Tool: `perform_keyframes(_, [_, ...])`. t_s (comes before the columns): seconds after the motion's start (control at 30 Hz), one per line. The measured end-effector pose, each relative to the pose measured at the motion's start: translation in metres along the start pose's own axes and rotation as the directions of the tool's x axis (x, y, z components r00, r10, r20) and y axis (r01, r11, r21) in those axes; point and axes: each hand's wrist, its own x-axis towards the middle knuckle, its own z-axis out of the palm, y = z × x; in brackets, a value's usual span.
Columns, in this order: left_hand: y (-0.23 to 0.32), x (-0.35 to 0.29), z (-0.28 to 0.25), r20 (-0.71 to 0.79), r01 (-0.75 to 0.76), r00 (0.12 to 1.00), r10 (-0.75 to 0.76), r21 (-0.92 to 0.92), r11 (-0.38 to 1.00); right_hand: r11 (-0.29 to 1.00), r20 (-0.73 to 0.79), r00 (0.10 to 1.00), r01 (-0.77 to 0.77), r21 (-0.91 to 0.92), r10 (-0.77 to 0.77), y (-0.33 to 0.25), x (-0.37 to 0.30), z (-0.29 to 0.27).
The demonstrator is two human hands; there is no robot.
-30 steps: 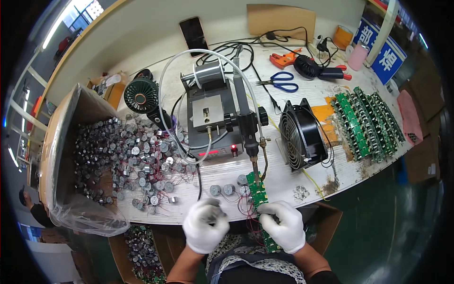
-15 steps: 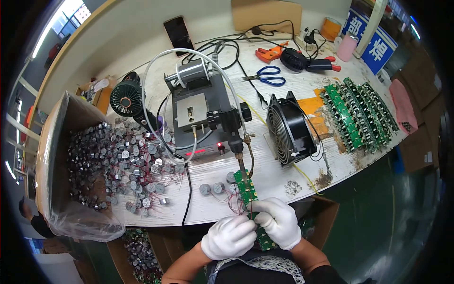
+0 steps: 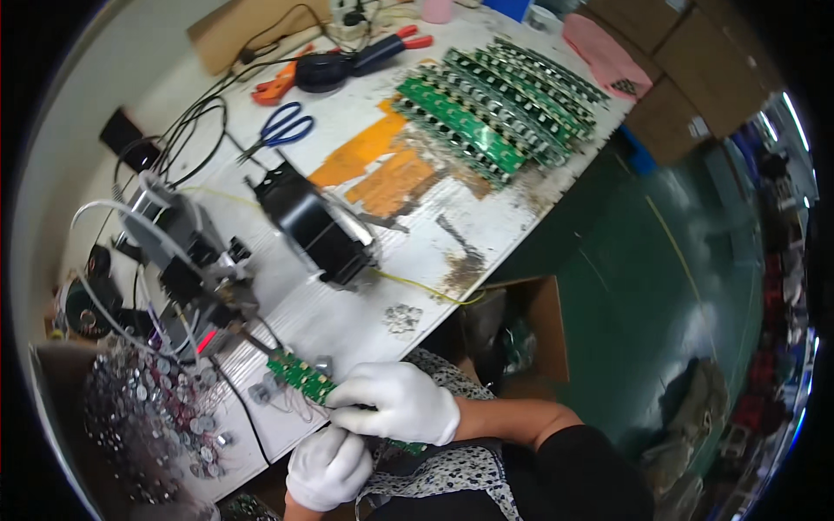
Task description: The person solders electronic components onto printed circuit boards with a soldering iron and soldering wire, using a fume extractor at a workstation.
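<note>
A long green circuit board [image 3: 300,379] slants from under the soldering machine's tip toward my body. My right hand [image 3: 395,404], in a white glove, is closed on the board's middle, thumb and fingers bent over it. Just beside it, my gloved left hand [image 3: 328,469] is closed in a pinch close to the board's edge; what its fingertips hold is hidden. Thin wires run by the board from small round grey motors [image 3: 261,392] on the table. The soldering machine [image 3: 178,239] stands past the board's far end, blurred.
Many wired motors [image 3: 165,391] lie heaped at the left. A black fan [image 3: 313,221] stands mid-table, with blue-handled scissors [image 3: 285,124] beyond. Rows of green circuit boards [image 3: 469,126] lie at the far right. Below the table edge is a cardboard box [image 3: 547,326].
The view has turned to the right, so table items appear rotated and shifted left. Both hands stay at the circuit board, the left now slightly lower beside the right.
</note>
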Motion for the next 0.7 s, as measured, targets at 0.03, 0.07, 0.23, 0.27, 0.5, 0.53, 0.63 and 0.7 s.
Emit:
perform_keyframes(0.03, [0.004,-0.002,-0.002,0.023,0.045,0.999,-0.044,-0.021,0.999,0.999,-0.032,0.999,-0.034,0.015,0.035,0.000,-0.001,0.001])
perform_keyframes(0.07, [0.002,-0.007,-0.002,0.045,0.074,0.996,-0.072,-0.041,0.996,0.997,-0.060,0.996,-0.065,0.035,0.067,0.000,-0.002,0.002])
perform_keyframes(0.23, [-0.006,-0.010,-0.014,-0.141,0.188,0.969,-0.202,-0.105,0.977,0.990,-0.111,0.987,-0.102,0.098,0.112,0.002,-0.005,0.004])
perform_keyframes(0.27, [-0.008,-0.015,-0.015,-0.196,0.212,0.955,-0.224,-0.083,0.974,0.994,-0.117,0.990,-0.076,0.072,0.084,0.001,-0.005,0.005])
perform_keyframes(0.5, [-0.018,-0.033,0.006,-0.225,0.601,0.773,-0.593,-0.040,0.799,1.000,-0.158,0.987,-0.015,-0.014,0.013,0.005,-0.010,0.011])
perform_keyframes(0.53, [-0.018,-0.029,0.004,-0.181,0.611,0.777,-0.602,-0.011,0.792,1.000,-0.157,0.988,-0.014,-0.013,0.012,0.004,-0.010,0.011])
perform_keyframes(0.63, [-0.017,-0.018,0.003,-0.231,0.648,0.755,-0.613,0.129,0.750,0.997,-0.121,0.992,-0.036,-0.069,0.027,0.003,-0.010,0.012])
perform_keyframes(0.7, [-0.014,-0.024,0.008,-0.347,0.722,0.682,-0.644,0.184,0.667,0.996,-0.111,0.994,-0.006,-0.084,-0.004,0.003,-0.009,0.013])
